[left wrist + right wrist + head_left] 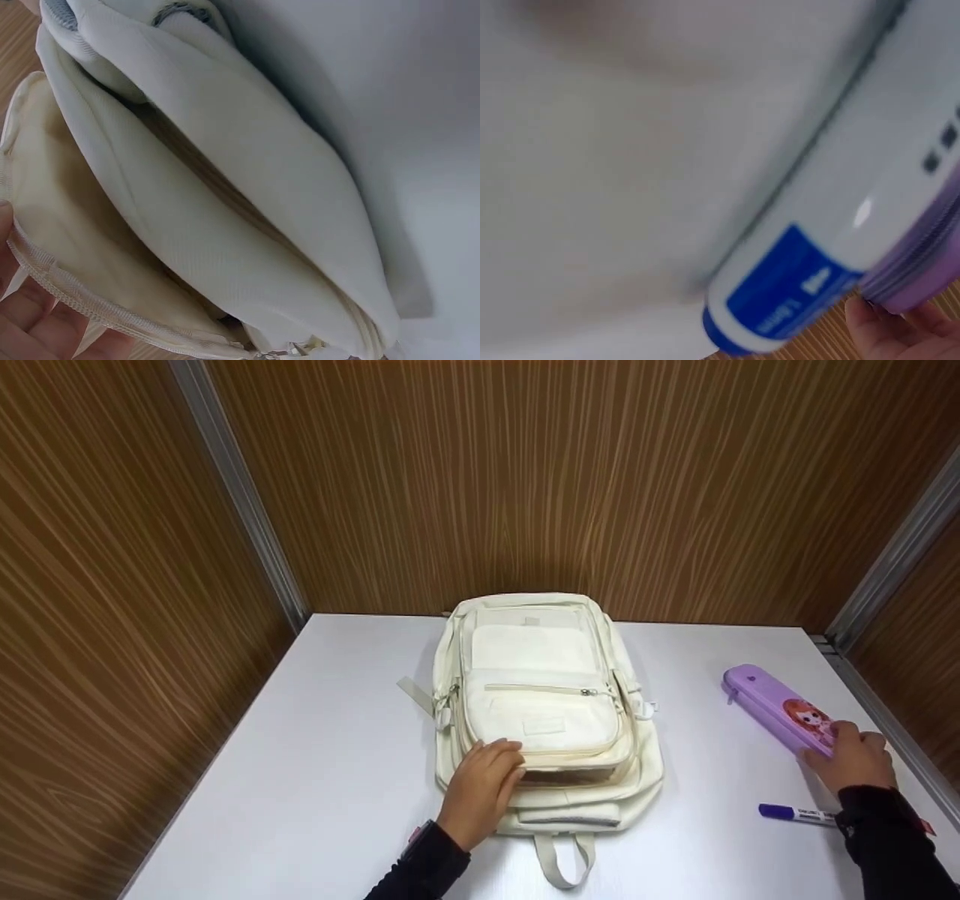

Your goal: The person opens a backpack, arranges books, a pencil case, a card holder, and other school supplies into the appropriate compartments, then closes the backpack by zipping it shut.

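A cream backpack [536, 649] lies on the white table with its top handle [551, 866] toward me. My left hand [484, 787] holds the edge of its unzipped front pocket. The left wrist view shows the fingers [56, 330] curled at the pocket's zippered rim, drawn away from the bag's body, with a beige lining [90, 202] inside. Off to the right, my right hand [855, 761] grips the near end of a purple pencil case [772, 701] with a cartoon girl on it. Part of that grip is hidden in the head view.
A white marker with a blue cap [776, 811] lies just below the right hand, partly covered by the sleeve; its barrel [855, 217] looms large in the right wrist view. Wood-grain panels [525, 487] stand behind the table and on both sides.
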The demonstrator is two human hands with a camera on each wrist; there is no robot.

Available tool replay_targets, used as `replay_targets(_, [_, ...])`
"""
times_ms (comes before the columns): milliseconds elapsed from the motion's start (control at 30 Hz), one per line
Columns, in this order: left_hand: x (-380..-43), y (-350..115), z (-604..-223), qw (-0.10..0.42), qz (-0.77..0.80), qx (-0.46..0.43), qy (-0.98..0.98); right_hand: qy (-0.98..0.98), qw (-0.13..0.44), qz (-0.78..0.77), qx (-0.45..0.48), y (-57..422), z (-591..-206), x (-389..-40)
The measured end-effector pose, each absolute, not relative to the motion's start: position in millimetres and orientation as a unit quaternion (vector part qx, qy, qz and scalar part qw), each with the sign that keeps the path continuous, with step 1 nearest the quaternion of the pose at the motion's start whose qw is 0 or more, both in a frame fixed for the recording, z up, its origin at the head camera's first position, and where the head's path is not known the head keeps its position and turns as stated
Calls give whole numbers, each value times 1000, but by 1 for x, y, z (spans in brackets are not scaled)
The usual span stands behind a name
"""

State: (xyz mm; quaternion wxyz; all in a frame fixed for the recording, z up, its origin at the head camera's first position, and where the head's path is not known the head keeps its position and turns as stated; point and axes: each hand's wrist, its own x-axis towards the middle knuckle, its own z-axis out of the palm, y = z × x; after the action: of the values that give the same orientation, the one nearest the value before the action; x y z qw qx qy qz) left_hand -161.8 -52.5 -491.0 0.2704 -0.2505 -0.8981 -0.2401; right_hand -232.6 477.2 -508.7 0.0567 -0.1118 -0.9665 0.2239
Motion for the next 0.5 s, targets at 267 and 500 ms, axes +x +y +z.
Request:
replay_targets(267, [-164, -49, -478, 251, -292, -237, -892, -964, 63, 239, -101, 469, -500, -223])
replay_targets(500, [-168, -43, -468, 264, -328, -231, -877, -965, 67, 242, -73, 450, -493, -210])
